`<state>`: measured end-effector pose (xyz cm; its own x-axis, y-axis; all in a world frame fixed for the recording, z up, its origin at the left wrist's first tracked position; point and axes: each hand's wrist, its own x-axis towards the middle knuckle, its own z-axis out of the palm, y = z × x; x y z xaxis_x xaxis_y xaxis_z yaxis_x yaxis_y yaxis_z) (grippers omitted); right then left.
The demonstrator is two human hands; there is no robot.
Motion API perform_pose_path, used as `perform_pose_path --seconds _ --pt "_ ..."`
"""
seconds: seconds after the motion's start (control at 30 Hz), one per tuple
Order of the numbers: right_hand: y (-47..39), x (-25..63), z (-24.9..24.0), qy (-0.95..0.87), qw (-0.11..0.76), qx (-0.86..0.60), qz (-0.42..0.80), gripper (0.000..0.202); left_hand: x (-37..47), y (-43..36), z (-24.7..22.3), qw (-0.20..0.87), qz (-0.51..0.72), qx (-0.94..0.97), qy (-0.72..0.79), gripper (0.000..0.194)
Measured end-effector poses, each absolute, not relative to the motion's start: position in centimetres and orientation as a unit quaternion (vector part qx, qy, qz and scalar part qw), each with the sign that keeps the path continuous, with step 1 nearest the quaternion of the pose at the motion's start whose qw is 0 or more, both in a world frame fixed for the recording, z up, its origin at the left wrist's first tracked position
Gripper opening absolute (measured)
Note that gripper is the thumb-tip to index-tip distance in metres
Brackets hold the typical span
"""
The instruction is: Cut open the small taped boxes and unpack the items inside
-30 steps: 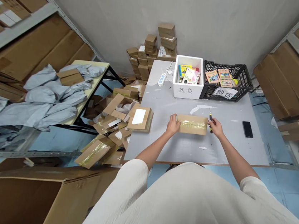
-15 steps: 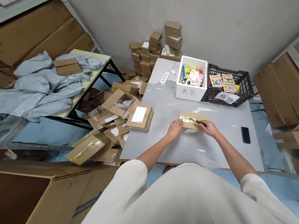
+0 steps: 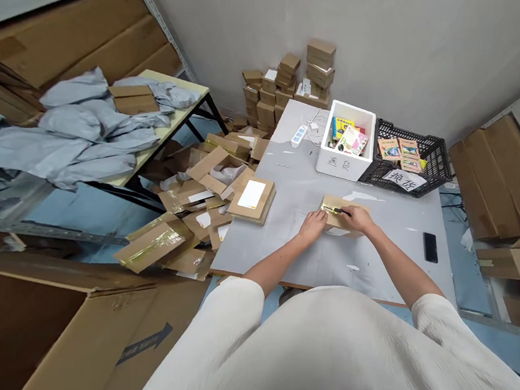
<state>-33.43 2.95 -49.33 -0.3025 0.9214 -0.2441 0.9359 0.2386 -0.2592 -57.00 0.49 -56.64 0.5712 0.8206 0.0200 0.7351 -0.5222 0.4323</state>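
A small cardboard box (image 3: 341,202) with shiny tape along its top lies on the grey table in front of me. My left hand (image 3: 313,224) grips its left end, fingertips on the top edge. In my right hand (image 3: 357,219) is a utility knife (image 3: 336,210), its dark handle in closed fingers. The blade end lies over the taped top, close to my left fingers; how deep it sits cannot be made out. A pale label shows on the box's near side, partly under the right hand.
A labelled carton (image 3: 252,199) lies at the table's left edge. Behind are a white foam bin (image 3: 343,165) and black crate (image 3: 409,182) with books, plus a power strip (image 3: 299,136). A phone (image 3: 430,247) lies right. Opened cartons (image 3: 153,247) heap up on the floor at left.
The knife in my right hand has moved left along the box top, toward my left hand. My left hand still grips the box's left end. The camera view has shifted slightly.
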Motion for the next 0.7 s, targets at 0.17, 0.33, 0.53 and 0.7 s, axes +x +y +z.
perform_pose_path --seconds 0.17,0.33,0.53,0.7 --pt "3.2 -33.9 -49.0 0.790 0.037 0.587 -0.172 0.045 -56.9 0.5 -56.6 0.189 0.112 0.864 0.453 0.063" --pt "3.2 -34.3 -48.6 0.795 0.056 0.583 -0.156 0.047 -56.9 0.7 -56.7 0.209 0.126 0.856 0.456 0.063" --pt "3.1 -34.7 -48.4 0.791 0.088 0.590 -0.139 0.043 -56.8 0.9 -56.7 0.204 0.121 0.858 0.455 0.066" --pt "2.8 -35.1 -48.5 0.787 0.095 0.595 -0.133 0.041 -56.9 1.0 -56.6 0.194 0.110 0.865 0.450 0.062"
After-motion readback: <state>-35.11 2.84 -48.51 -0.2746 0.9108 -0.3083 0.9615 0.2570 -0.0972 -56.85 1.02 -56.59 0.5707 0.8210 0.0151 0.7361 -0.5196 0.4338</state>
